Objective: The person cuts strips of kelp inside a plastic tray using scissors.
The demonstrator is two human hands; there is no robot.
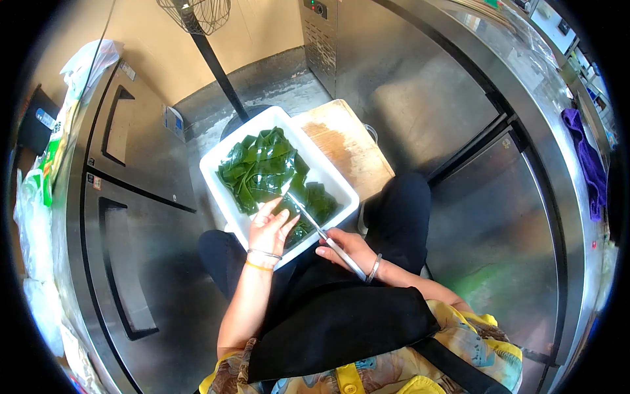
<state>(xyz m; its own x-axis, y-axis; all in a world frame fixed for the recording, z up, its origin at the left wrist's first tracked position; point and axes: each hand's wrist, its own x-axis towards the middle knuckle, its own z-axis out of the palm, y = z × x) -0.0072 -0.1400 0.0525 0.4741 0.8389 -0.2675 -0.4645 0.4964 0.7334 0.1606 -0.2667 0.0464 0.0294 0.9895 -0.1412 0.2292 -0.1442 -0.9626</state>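
By the right hand (352, 245), a long metal tool (348, 261) is held; whether anything is pinched by the curled left hand (267, 230) cannot be told. Shiny, flat green leaves (262, 161) are heaped at eleven o'clock in a smooth white tub (323, 159).

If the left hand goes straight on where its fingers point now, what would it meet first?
The left hand would probably meet the green pieces in the white tub, or the metal tool; depth is unclear.
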